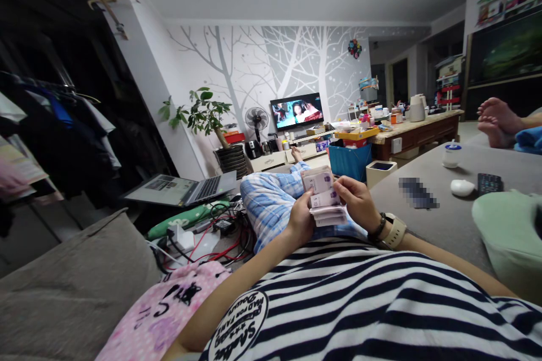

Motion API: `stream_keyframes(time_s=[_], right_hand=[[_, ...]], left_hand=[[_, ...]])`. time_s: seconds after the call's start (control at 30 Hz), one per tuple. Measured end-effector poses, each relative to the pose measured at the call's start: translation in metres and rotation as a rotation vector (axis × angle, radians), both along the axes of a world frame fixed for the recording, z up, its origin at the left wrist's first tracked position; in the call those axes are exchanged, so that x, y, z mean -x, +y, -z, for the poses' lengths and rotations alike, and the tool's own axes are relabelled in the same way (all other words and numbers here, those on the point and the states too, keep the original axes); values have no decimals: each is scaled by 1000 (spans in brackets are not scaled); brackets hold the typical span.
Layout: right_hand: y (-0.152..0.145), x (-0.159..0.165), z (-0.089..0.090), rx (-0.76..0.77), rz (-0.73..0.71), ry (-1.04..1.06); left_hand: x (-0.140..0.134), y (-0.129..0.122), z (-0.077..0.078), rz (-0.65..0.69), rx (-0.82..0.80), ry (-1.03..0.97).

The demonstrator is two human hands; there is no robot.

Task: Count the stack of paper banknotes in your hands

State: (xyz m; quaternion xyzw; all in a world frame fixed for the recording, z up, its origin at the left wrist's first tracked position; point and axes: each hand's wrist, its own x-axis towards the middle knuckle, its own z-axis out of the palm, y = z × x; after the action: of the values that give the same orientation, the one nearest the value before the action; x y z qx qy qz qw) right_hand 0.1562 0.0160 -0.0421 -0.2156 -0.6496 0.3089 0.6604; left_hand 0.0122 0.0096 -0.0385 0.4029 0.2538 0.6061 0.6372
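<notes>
A thick stack of purplish banknotes [324, 197] is held over my lap, the notes fanned and folded so that several layers show. My left hand [301, 215] grips the stack from its left side, with the thumb on top. At the upper right edge of the notes, my right hand [358, 200] pinches with thumb and fingers; how many notes it has hold of cannot be made out. A dark bracelet and a pale watch [394, 231] are on the right wrist. Below the notes are my legs in blue checked trousers [269, 197].
On the left sits an open laptop [182, 189] beside tangled cables [228, 237] and a pink cushion [169, 304]. To the right, a phone [419, 194], white mouse [462, 188], remote [490, 183] and small jar [451, 155] lie on the grey sofa. Another person's feet [497, 121] rest beyond.
</notes>
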Motion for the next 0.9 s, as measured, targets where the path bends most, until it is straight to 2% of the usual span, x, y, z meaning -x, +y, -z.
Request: stream_keyframes(time_s=[0.17,0.33,0.5,0.63,0.9], right_hand=[[1,0,3,-19,-28,-35],[1,-1,3,-29,-50,-37],[12,-2,4,51,79,-13],[19,-2,8,119,116,-42],[21,-2,8,67,126,-61]], left_hand=[[-4,-7,-8,-23,103,-35],[-8,-12,-14,-68,141,-39],[-5,-9,-9,-82,125,10],[-2,-4,-3,-87,74,28],[4,0,2,-78,25,27]])
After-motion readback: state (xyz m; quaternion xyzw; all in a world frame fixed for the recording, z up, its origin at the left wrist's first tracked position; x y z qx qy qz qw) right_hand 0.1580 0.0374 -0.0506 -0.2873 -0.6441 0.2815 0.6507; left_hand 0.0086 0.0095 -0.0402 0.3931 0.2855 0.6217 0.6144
